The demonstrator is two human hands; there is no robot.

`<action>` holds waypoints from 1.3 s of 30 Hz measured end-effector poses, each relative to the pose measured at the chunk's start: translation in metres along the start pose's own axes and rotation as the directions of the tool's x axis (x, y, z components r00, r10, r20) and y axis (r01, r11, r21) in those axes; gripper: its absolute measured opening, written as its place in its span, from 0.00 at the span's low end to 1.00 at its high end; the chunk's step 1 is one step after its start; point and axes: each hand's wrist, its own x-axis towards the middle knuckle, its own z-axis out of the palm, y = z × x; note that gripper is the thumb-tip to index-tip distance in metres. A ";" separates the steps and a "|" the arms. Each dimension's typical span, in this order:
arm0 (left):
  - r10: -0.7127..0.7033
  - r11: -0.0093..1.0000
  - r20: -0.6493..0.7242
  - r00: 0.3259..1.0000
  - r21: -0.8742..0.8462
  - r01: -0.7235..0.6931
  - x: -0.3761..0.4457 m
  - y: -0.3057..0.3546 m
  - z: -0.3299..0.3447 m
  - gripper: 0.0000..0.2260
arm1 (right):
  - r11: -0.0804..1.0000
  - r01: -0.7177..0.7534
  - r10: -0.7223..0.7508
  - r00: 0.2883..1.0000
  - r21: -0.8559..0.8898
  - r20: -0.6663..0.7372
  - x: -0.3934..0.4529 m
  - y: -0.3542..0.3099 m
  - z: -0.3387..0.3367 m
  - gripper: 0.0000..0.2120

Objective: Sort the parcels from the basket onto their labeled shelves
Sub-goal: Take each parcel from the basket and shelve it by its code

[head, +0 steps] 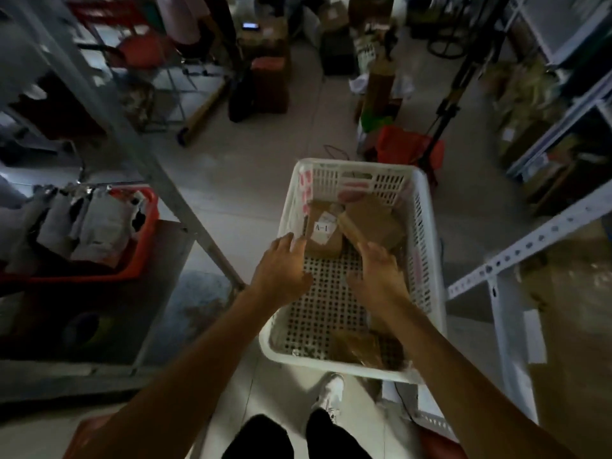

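I see both arms reaching down into the white plastic basket (427,260), which sits on the floor between two shelving racks. My left hand (281,270) hangs over the basket's left wall with its fingers spread and fairly straight, a wide grip holding nothing; the fingertips are just short of the labelled parcel (326,236). My right hand (377,276) is over the perforated basket floor, fingers extended toward the tilted parcel (374,223) ahead of it; this grip is also wide, and I cannot tell whether its fingertips already touch the cardboard.

The labelled parcel is a small brown carton lying just beyond my left fingertips, against the far left part of the basket. Its white sticker reads "A-1" in black print. Other white label paper sits above that sticker, but its writing is too blurred to read. The tilted parcel is a larger brown box propped at an angle beside it, directly beyond my right hand. A third brown package (361,346) lies in the near right corner, under my right forearm.

Pink stickers (306,187) run along the basket's far left wall, their text unreadable. To the left of my left hand, well apart, a red bin (145,233) holds grey bagged parcels. A white perforated shelf rail (530,246) crosses to the right of my right hand.
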 end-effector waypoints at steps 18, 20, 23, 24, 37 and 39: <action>-0.228 0.969 0.124 0.966 -0.068 0.237 0.310 -0.084 0.236 0.47 | 0.993 -0.068 0.055 0.990 0.093 0.133 0.311 0.129 0.204 0.36; -0.280 0.947 0.113 0.953 -0.130 0.294 0.334 -0.098 0.259 0.49 | 0.990 -0.064 0.044 0.987 0.125 0.153 0.332 0.137 0.221 0.40; -0.362 0.896 0.126 0.924 -0.227 0.382 0.357 -0.108 0.279 0.51 | 0.975 -0.069 0.038 0.989 0.212 0.145 0.354 0.142 0.241 0.43; -0.376 0.886 0.138 0.916 -0.237 0.400 0.362 -0.110 0.284 0.51 | 0.969 -0.079 0.051 0.991 0.235 0.123 0.358 0.143 0.245 0.43; -0.363 0.793 -0.011 0.932 -0.528 0.303 0.277 -0.114 0.300 0.41 | 0.762 -0.304 0.084 0.922 0.572 0.378 0.296 0.143 0.244 0.35; -0.336 0.787 0.016 0.942 -0.545 0.289 0.255 -0.111 0.298 0.43 | 0.727 -0.355 0.127 0.911 0.588 0.393 0.273 0.141 0.251 0.44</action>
